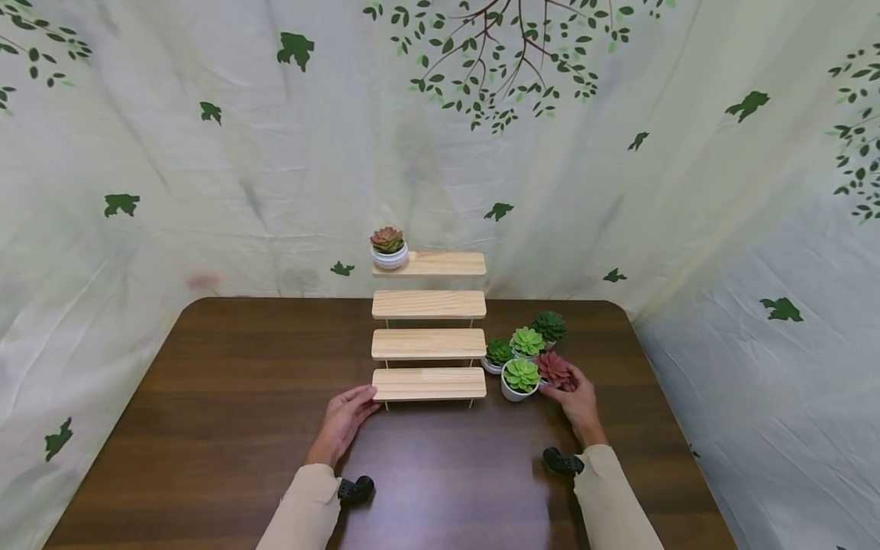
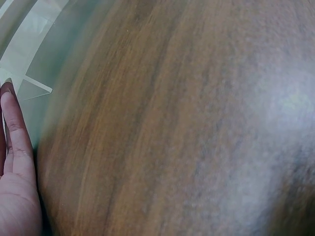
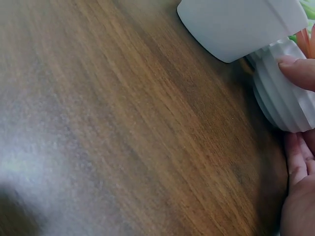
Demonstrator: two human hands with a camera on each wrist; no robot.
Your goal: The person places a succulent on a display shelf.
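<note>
In the head view, a four-step wooden shelf stand (image 1: 429,384) stands at mid-table. My left hand (image 1: 344,422) pinches the left end of its lowest step, the thumb at the corner and the other fingers below. Its extended fingers (image 2: 17,128) show at the left edge of the left wrist view. My right hand (image 1: 580,405) grips a red succulent (image 1: 553,368) by its ridged white pot (image 3: 285,91), thumb on one side and fingers on the other. Beside it is a light green succulent (image 1: 520,376) in a smooth white pot (image 3: 241,27).
Three more potted succulents cluster right of the stand: a dark green one (image 1: 548,325), a bright green one (image 1: 527,341) and a smaller green one (image 1: 498,351). A reddish succulent (image 1: 388,241) sits at the top step's left end. Behind the brown table (image 1: 261,367) hangs a leaf-print curtain (image 1: 426,168).
</note>
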